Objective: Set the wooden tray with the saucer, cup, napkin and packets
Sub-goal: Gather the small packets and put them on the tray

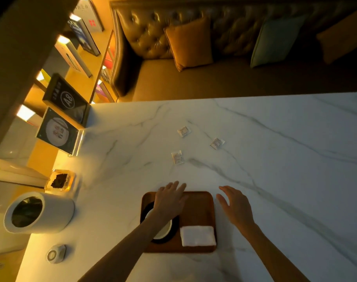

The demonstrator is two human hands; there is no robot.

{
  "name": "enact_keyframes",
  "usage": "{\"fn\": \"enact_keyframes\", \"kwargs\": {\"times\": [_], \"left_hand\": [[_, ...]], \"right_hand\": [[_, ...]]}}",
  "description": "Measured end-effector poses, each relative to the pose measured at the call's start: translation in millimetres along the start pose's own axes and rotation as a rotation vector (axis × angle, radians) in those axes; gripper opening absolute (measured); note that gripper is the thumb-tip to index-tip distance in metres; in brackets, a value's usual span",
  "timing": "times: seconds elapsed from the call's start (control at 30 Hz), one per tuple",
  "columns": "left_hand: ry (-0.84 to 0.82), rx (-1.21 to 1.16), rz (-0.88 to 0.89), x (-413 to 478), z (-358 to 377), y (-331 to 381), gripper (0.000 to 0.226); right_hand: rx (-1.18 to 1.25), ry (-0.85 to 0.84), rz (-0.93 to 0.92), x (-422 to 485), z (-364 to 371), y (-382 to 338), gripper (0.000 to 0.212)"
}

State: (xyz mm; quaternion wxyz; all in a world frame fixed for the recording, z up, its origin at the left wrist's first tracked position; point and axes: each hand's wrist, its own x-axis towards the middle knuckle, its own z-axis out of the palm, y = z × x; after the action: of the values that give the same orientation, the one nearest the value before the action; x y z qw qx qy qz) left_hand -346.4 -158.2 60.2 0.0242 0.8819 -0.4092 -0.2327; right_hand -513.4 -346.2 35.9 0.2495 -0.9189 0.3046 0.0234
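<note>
White marble table with grey veins, and near its front edge a wooden tray with rounded corners. On the left half of the tray a black saucer, and on the saucer a white cup, both partly hidden under the left forearm. In the front right corner of the tray a folded white napkin, lying flat just beside the saucer.

Above the back left corner of the tray the left hand, palm down, fingers spread and stretched forward, holding nothing. Just beside the right edge of the tray the right hand, also open with loose fingers, also empty, over bare marble; touching the table or not, cannot tell.

Further toward the middle of the table, well apart from the tray, three small white packets: one nearest, one behind it, one to the right, none touching another.

Along the left edge of the table a white round container, a small clear box with something dark inside, a little round white device
</note>
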Motion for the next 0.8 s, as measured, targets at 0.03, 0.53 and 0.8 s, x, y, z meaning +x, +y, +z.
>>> {"fn": "enact_keyframes", "kwargs": {"times": [0.03, 0.53, 0.8], "left_hand": [[-0.005, 0.005, -0.023, 9, -3, -6, 0.053], [-0.003, -0.141, -0.267, 188, -25, -77, 0.034], [0.022, -0.251, -0.188, 219, 20, -73, 0.038]], "right_hand": [[0.002, -0.002, 0.005, 9, -2, 0, 0.044], [0.084, -0.12, 0.128, 218, 21, -37, 0.022], [0.136, -0.183, 0.198, 237, 98, -95, 0.024]]}}
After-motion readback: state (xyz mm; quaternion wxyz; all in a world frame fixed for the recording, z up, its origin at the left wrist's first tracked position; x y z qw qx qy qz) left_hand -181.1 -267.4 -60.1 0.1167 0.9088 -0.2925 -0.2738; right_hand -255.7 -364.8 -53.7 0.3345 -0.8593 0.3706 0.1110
